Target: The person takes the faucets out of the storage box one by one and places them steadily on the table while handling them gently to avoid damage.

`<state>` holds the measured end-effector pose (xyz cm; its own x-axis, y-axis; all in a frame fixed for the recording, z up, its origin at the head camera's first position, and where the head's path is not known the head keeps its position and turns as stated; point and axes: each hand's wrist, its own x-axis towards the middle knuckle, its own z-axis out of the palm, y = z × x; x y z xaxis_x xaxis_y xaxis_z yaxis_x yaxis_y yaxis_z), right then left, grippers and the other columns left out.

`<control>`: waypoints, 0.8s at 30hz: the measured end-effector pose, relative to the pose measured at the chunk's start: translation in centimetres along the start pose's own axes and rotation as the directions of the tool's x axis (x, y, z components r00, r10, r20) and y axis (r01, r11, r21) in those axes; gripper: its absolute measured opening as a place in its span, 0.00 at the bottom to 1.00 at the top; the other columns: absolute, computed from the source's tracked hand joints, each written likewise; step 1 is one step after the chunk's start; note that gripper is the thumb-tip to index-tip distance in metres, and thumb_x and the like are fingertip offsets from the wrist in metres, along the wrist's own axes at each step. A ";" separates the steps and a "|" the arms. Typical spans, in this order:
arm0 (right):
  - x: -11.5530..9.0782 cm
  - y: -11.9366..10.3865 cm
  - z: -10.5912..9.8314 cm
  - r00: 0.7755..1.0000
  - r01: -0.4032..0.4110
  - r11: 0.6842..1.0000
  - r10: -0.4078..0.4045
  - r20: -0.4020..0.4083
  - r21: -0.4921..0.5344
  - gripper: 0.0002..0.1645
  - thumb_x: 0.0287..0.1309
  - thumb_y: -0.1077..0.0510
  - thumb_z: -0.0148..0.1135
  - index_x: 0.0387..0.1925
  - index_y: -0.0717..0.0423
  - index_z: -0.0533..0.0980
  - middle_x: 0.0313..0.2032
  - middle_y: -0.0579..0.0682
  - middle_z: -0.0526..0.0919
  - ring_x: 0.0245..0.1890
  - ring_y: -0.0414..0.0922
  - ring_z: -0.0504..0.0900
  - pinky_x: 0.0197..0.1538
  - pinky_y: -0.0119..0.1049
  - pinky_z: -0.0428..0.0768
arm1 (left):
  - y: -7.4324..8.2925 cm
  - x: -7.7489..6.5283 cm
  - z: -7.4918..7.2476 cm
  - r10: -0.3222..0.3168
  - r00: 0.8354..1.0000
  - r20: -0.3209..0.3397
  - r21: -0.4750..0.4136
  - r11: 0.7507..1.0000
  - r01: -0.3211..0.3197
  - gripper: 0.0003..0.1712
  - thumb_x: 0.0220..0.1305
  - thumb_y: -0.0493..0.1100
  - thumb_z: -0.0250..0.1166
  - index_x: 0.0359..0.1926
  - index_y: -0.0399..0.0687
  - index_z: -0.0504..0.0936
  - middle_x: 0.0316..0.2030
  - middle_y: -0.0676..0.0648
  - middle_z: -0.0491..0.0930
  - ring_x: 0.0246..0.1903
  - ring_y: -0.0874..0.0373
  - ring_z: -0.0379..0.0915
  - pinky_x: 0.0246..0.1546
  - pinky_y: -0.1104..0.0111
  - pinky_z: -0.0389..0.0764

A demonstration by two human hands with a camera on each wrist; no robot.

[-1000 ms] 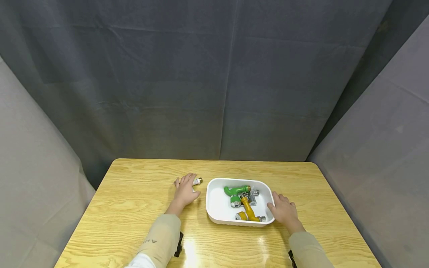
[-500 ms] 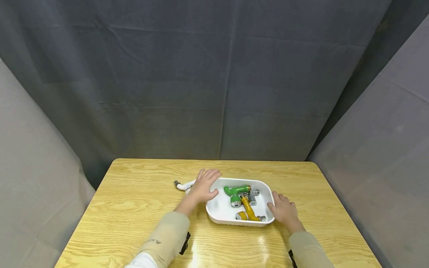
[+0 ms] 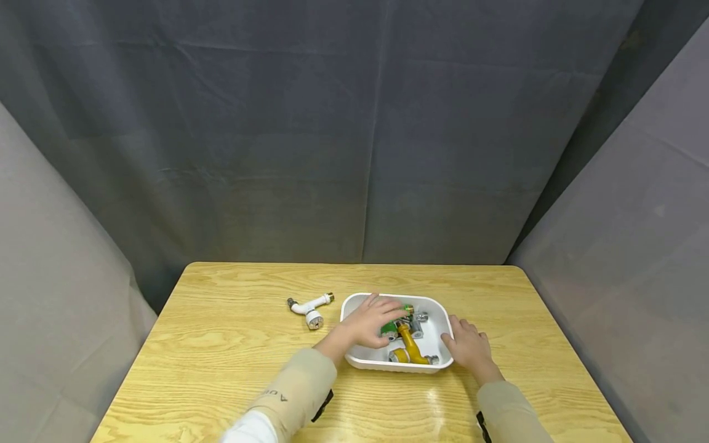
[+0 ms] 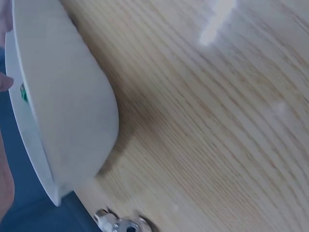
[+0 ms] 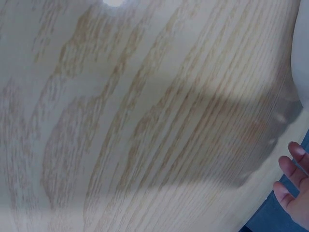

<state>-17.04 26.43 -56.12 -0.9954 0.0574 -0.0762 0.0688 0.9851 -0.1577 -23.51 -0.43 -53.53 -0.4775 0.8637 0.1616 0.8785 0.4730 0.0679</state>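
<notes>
My left hand (image 3: 370, 321) reaches over the left part of a white plastic basin (image 3: 362, 355), fingers spread above a green faucet (image 3: 389, 330) that it partly covers. Nothing shows in its grasp. Beside the green one lie a yellow faucet (image 3: 411, 347) and a silver-grey metal faucet (image 3: 417, 326). My right hand (image 3: 469, 346) is at the basin's right rim, its thumb over the edge and its fingers loosely extended outside. In the right wrist view, those fingers (image 5: 292, 169) show near the basin's wall (image 5: 301, 58).
A white faucet (image 3: 312, 307) with a metal outlet lies on the wooden table (image 3: 232, 344), left of the basin. Behind the table hangs a dark grey curtain (image 3: 277, 154). Pale cloth panels (image 3: 637, 246) stand at both sides.
My left hand has left the white faucet on the table and moved right, over the basin and the green faucet. The right hand has stayed at the rim.
</notes>
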 end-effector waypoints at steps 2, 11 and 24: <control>0.0 -0.1 0.0 1.000 -0.002 1.000 0.002 0.002 0.003 0.32 0.61 0.45 0.44 0.62 0.59 0.58 0.53 0.65 0.69 0.53 0.63 0.66 0.51 0.65 0.63 | 0.5 0.3 0.1 0.018 0.999 0.027 -0.001 1.000 -0.018 0.41 0.53 0.53 0.60 0.68 0.60 0.57 0.67 0.54 0.55 0.67 0.57 0.48 0.66 0.51 0.46; -0.1 -0.2 0.0 1.000 0.012 1.000 -0.012 -0.004 0.009 0.30 0.61 0.45 0.44 0.60 0.58 0.60 0.50 0.64 0.71 0.51 0.62 0.69 0.48 0.65 0.65 | 2.1 1.2 0.5 0.058 0.989 0.133 0.034 0.997 -0.063 0.43 0.52 0.56 0.63 0.68 0.63 0.56 0.68 0.57 0.53 0.67 0.56 0.46 0.66 0.52 0.47; -0.2 -0.3 0.1 1.000 0.024 1.000 -0.024 -0.015 0.000 0.29 0.62 0.45 0.44 0.58 0.57 0.60 0.49 0.63 0.71 0.49 0.61 0.70 0.47 0.64 0.65 | 3.4 2.1 0.3 0.071 0.955 0.288 0.106 0.989 -0.106 0.44 0.51 0.56 0.66 0.67 0.74 0.54 0.68 0.62 0.52 0.67 0.61 0.45 0.65 0.54 0.50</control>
<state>-16.84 26.13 -56.20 -0.9977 0.0367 -0.0574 0.0454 0.9862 -0.1594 -21.57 3.04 -53.30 -0.3986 0.9087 -0.1244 0.9171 0.3949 -0.0539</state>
